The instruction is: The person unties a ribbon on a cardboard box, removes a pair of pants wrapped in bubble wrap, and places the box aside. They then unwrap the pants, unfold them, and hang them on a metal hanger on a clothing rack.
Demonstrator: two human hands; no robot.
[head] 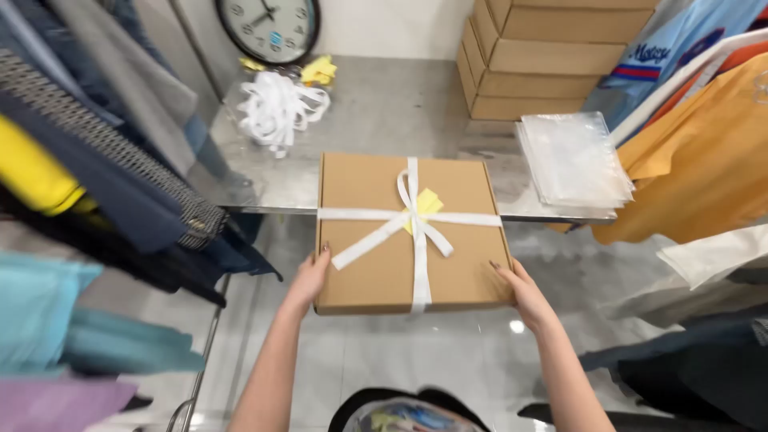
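A flat brown cardboard box (376, 264) is tied crosswise with a white ribbon (418, 240) in a bow, and a small yellow tag sits under the knot. My left hand (310, 276) grips the box's near left edge. My right hand (522, 290) grips its near right edge. The box is held level; its far half reaches over the front edge of a shiny metal table (384, 112), and its near half hangs over the floor.
On the table lie a bundle of white ribbon (276, 108), yellow tags (320, 70), a wall clock (268, 28), stacked brown boxes (544, 56) and a pile of clear plastic bags (572, 160). Hanging clothes crowd both sides. The glossy floor lies below.
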